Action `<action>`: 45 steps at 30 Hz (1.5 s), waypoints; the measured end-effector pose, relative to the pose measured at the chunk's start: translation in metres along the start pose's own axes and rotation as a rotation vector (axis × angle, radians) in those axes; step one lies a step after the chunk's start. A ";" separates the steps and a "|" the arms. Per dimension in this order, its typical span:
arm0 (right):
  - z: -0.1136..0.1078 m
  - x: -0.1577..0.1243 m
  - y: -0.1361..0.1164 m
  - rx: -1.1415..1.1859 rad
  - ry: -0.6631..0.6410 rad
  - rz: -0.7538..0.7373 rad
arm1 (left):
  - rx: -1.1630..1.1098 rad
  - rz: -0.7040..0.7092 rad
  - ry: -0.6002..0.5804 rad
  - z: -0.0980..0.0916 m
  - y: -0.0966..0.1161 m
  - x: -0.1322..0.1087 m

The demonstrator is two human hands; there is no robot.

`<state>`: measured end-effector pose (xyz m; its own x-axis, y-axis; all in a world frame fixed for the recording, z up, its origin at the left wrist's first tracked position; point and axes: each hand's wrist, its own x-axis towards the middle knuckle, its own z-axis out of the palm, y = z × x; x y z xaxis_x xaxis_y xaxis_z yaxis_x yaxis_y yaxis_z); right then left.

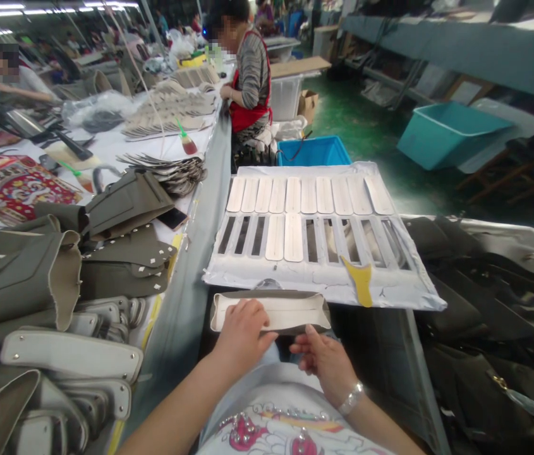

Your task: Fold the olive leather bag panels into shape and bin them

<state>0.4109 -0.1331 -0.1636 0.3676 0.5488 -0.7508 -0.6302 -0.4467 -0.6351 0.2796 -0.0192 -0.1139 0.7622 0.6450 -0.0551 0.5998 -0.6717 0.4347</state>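
A dark grey-brown leather bag piece (pixel 290 329) lies across my lap, with a long pale panel (pixel 295 311) forming its floor and a stitched line along it. My left hand (pixel 245 328) is closed over the near side at the left half, bent fingers inside on the panel and thumb at the near edge. By the near right edge is my right hand (pixel 323 357); its thumb tip meets the rim, while the other fingers curl loosely apart below it. Just beyond the piece stands a white slotted board (pixel 276 277) carrying pale strips (pixel 294 237) and a yellow scraper (pixel 360 283).
Leather pieces (pixel 20 265) and stacked pale panels (pixel 72 355) crowd the table at left. Dark bags (pixel 485 328) fill a container at right. A blue bin (pixel 316 150) and a teal bin (pixel 451 129) stand on the floor. A person in a red apron (pixel 252 114) works ahead.
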 end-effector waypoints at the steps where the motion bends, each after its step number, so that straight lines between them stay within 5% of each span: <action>1: 0.001 0.000 -0.001 0.004 0.002 0.004 | 0.008 0.012 -0.024 -0.003 -0.006 -0.003; 6: 0.007 0.000 0.002 0.004 0.018 -0.006 | -0.041 0.051 -0.045 -0.002 -0.022 -0.006; 11: 0.012 0.003 0.006 -0.073 0.069 -0.087 | -0.069 0.051 0.030 0.003 -0.020 -0.009; 16: 0.018 0.004 0.004 -0.117 0.109 -0.111 | 0.021 0.106 -0.031 0.002 -0.017 0.002; 25: 0.009 0.011 0.016 -0.061 -0.003 -0.067 | 0.012 0.050 -0.063 0.005 -0.012 0.014; 39: 0.035 0.013 0.001 -0.094 -0.037 0.048 | 0.013 0.016 -0.077 0.006 -0.013 0.025; 45: 0.046 0.009 0.000 -0.082 -0.104 0.105 | -0.144 0.001 -0.055 -0.011 -0.038 0.005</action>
<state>0.3824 -0.0959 -0.1617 0.2272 0.5643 -0.7937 -0.6022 -0.5591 -0.5699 0.2577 0.0134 -0.1207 0.7774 0.6207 -0.1016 0.5609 -0.6110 0.5587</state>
